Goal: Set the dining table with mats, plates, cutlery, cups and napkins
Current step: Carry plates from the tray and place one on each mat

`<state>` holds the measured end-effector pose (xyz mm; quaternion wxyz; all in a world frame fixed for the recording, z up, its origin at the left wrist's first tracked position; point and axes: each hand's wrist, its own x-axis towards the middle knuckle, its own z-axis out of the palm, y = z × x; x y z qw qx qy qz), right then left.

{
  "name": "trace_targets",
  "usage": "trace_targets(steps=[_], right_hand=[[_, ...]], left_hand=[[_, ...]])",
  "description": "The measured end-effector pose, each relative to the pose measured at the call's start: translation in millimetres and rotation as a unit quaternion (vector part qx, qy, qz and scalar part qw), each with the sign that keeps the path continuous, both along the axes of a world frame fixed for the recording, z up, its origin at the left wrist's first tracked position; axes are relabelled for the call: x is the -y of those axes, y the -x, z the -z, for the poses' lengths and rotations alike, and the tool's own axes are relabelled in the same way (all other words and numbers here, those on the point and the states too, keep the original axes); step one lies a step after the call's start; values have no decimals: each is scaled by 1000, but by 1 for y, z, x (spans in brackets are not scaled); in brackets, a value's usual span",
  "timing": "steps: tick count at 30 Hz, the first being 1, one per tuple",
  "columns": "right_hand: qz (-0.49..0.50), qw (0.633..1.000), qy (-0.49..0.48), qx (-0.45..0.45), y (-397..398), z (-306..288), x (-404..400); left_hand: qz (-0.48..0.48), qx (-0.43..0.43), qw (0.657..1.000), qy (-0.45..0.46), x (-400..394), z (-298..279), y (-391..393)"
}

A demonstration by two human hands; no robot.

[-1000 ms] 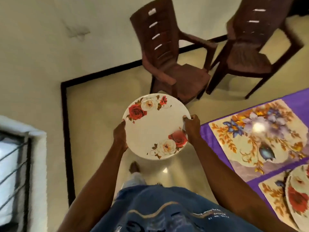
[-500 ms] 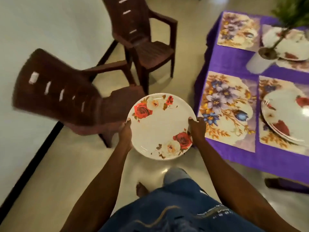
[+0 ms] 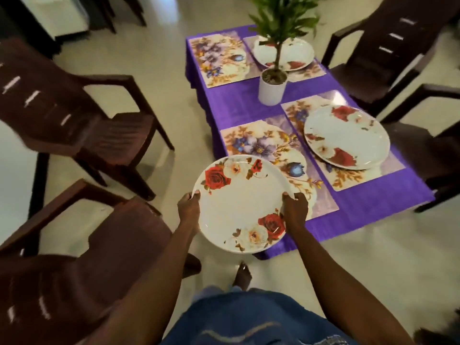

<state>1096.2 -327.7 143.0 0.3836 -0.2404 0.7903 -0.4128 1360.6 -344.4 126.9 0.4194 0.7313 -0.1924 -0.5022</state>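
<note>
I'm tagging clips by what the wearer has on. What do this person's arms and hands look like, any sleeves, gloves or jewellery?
Both forearms are bare up to where they leave the frame: no sleeve shows. The left hand and right hand wear no gloves, and no ring, watch or bracelet is visible. The fingernails are short and unpainted. Lower down, a blue garment with a pale wavy print covers the body.

Pale glossy floor [image 3: 174, 83] w/ dark brown plastic chairs [image 3: 82, 135] both sides, white cabinet [image 3: 59, 13] top-left.
</note>
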Motion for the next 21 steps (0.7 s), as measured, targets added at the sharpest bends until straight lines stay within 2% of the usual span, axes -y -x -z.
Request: trace_targets(steps=[5, 13, 16, 21], right_hand=[[103, 995, 6, 2, 17, -7, 13], [260, 965, -38, -1, 27, -2, 32], [327, 944, -33, -8, 22, 6, 50], [434, 899, -46, -28, -12, 10, 80]], left_hand=[[95, 43, 994, 18, 72, -12, 28], [254, 96, 961, 55, 176, -10, 80], [341, 127, 928, 77, 215, -6, 94], [435, 176, 878, 92, 277, 3, 102]])
